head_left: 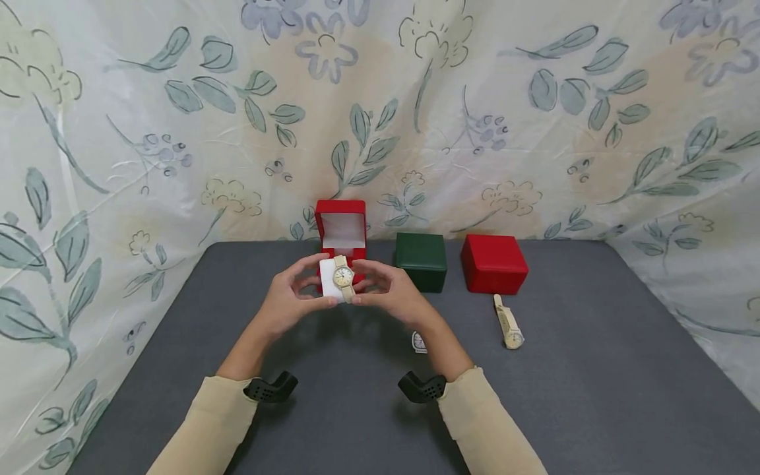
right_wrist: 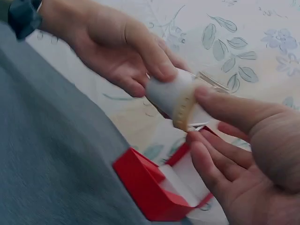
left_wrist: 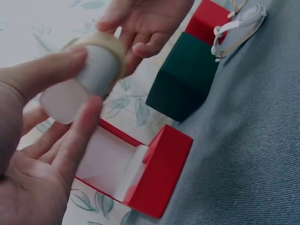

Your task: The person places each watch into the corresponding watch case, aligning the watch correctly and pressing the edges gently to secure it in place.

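Observation:
Both hands hold up a white watch cushion [head_left: 328,280] with a cream-strapped wristwatch [head_left: 342,276] wrapped round it, its round dial facing up in the head view. My left hand [head_left: 284,295] grips the cushion's left end, thumb and fingers on opposite sides. From the other side my right hand [head_left: 396,294] pinches the wristwatch's perforated strap [right_wrist: 183,108], thumb above and fingertips below. Just behind the hands stands an open red box [head_left: 341,206], lid raised and lined in white. Its lower part is largely hidden by the hands in the head view.
Right of the open box stand a closed green box [head_left: 420,261] and a closed red box [head_left: 494,264]. In front of the red one lies another cream-strapped watch [head_left: 509,327]. A white watch [head_left: 419,342] is partly hidden by the right forearm. Floral fabric [head_left: 380,158] hangs behind the grey table [head_left: 594,369].

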The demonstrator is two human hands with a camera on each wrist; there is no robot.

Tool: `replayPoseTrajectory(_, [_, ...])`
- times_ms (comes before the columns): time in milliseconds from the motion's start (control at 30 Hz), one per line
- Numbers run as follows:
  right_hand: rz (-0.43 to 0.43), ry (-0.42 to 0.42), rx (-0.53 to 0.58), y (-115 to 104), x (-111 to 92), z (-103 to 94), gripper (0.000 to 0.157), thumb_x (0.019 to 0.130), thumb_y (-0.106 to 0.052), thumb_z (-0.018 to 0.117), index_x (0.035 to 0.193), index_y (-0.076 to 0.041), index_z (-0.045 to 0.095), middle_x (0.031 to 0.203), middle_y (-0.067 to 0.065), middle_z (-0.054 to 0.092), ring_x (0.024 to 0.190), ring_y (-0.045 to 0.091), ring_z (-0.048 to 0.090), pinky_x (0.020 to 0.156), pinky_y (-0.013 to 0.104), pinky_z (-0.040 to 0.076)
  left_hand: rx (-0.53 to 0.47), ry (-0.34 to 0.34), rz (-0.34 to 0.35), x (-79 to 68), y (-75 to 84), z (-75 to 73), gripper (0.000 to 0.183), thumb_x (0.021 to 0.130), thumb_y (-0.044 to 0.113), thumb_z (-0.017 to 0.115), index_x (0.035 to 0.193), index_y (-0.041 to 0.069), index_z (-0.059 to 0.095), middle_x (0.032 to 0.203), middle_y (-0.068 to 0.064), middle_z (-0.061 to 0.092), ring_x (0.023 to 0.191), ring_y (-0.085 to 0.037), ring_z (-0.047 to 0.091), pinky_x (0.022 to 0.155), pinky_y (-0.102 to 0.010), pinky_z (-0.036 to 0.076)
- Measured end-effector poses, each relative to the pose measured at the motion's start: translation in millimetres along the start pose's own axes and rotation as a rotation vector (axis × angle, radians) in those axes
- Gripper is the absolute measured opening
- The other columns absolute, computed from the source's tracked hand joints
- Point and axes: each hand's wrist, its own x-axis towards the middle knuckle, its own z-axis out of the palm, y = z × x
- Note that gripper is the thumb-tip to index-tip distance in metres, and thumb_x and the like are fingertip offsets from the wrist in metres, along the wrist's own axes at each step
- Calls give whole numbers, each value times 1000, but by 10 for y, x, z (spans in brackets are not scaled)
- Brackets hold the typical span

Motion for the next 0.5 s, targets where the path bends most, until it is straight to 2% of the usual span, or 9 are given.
replayPoseTrajectory(133, [-10,-61,-81,-35,-25,-60,70,83,-12,76,145,-14,44,135,10,57,105,25,69,91,37,56,42,-50,-60,-2,29,2,77,74,21,84,141,25,47,145,-2,45,114,-30,60,80,-35,59])
replayPoseTrajectory(233, [-23,-82,-110,-47,-33,-78,77,82,-12,77,148,-19,39,129,13,59,99,23,71,88,36,57,33,-84,-86,-6,21,28,77,74,21,84,141,24,46,146,-3,43,114,-32,59,80,-37,59])
replayPoseTrajectory(367, [-75,-106,-132,-43,-16,-75,80,81,-12,77,149,-20,37,126,15,58,92,22,72,86,34,58,26,-98,-73,-9,23,67,75,75,19,83,141,25,47,145,-4,42,120,-35,55,82,-40,59])
replayPoseTrajectory(500, [-98,-98,-152,-40,2,-73,79,81,-12,77,149,-21,38,127,15,56,91,21,71,87,33,57,51,-87,-43,4,40,84,74,76,21,83,140,30,47,143,-3,44,130,-35,45,88,-46,56])
